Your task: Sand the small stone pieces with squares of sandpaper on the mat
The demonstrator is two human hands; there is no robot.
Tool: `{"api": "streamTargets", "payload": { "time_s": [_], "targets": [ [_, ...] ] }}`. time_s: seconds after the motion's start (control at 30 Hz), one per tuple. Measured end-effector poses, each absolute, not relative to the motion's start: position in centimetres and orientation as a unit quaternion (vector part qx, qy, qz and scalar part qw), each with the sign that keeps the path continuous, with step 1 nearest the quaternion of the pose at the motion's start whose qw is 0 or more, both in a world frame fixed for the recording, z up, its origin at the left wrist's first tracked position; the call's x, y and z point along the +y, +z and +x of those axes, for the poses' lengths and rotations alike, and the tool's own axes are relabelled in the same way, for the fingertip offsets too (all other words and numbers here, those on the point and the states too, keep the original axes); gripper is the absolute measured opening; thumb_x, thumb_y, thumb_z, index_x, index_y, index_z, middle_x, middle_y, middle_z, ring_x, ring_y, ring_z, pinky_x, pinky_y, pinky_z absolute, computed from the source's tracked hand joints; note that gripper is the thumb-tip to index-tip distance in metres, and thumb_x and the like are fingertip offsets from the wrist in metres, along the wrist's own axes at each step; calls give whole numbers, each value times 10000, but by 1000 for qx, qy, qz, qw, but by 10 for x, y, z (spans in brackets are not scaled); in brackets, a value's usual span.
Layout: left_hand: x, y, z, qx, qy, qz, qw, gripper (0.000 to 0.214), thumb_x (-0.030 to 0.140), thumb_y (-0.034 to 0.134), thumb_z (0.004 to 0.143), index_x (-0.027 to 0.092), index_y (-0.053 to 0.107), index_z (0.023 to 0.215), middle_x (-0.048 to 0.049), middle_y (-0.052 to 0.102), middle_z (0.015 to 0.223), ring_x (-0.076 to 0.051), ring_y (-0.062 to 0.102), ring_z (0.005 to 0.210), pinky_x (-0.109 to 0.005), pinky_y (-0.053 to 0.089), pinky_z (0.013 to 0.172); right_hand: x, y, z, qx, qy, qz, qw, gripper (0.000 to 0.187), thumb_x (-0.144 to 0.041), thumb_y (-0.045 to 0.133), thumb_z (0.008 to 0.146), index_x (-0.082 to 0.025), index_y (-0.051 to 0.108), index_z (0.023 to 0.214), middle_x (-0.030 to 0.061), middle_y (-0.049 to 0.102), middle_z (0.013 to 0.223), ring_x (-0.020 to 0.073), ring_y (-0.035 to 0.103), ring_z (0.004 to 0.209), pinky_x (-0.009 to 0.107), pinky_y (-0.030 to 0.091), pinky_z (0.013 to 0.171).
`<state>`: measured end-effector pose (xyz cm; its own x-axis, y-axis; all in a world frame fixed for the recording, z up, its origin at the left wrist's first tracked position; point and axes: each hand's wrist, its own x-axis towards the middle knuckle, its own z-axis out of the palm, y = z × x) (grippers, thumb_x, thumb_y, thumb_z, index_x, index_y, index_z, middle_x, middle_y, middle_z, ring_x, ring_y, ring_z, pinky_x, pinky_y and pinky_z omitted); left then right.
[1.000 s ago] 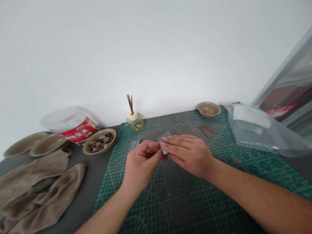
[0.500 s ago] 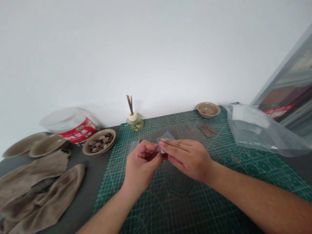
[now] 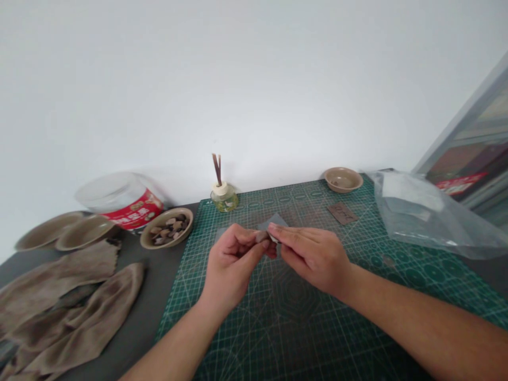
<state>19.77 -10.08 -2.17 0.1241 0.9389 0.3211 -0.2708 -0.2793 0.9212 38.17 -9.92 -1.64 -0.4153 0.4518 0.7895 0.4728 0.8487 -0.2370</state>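
Our left hand [image 3: 230,260] pinches the small stone [image 3: 261,236] — likely to steady it — while our right hand [image 3: 315,257] grips pale paper [image 3: 274,239] against it.

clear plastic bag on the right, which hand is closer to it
Right. The right hand is left of the clear plastic bag, with green mat showing between them; the left hand is farther left, beyond the right hand.

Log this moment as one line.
left hand: pinching small brownish stone-like piece; right hand: on thin pale-grey sheet; beneath: green gridded cutting mat
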Motion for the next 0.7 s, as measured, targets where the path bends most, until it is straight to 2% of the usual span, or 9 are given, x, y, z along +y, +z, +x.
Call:
{"api": "streamTargets", "payload": {
  "time_s": [0.1,0.3,0.43,0.57,0.7],
  "targets": [
    [-100,-22,197,316,575,561,505,200,77,700,805,181,540,746,22,679,725,-115,651,660,-234,522,636,-100,-13,383,-845,-15,-264,464,390,-120,531,929,-170,576,1313,83,682,1244,142,654,1138,268,539,984],
    [-102,-19,198,338,551,584,491,174,80,680,820,182,554,757,16,676,712,-123,645,651,-242,516,632,-98,-13,382,-850,-25,-256,459,347,-103,538,920,-116,617,1258,120,688,1224,156,647,1153,269,524,1007],
    [-102,-20,199,339,556,574,496,207,80,681,816,185,524,733,26,666,703,-121,648,655,-246,521,648,-97,-14,383,-854,-38,-253,454,352,-119,523,934,-135,600,1277,106,691,1220,154,661,1129,280,546,979],
    [-102,-20,199,323,577,546,514,205,92,682,814,192,507,777,17,675,754,-145,658,677,-293,529,673,-91,-13,390,-849,-64,-300,429,376,-116,523,927,-159,592,1294,88,683,1239,178,675,1106,311,558,959],
    [-100,-18,197,309,597,544,502,177,84,688,799,181,540,801,-31,690,918,-170,673,810,-325,540,737,-88,-13,394,-826,-56,-360,431,366,-127,538,922,-162,590,1282,82,711,1193,175,711,1013,276,565,904]
  ]
}}
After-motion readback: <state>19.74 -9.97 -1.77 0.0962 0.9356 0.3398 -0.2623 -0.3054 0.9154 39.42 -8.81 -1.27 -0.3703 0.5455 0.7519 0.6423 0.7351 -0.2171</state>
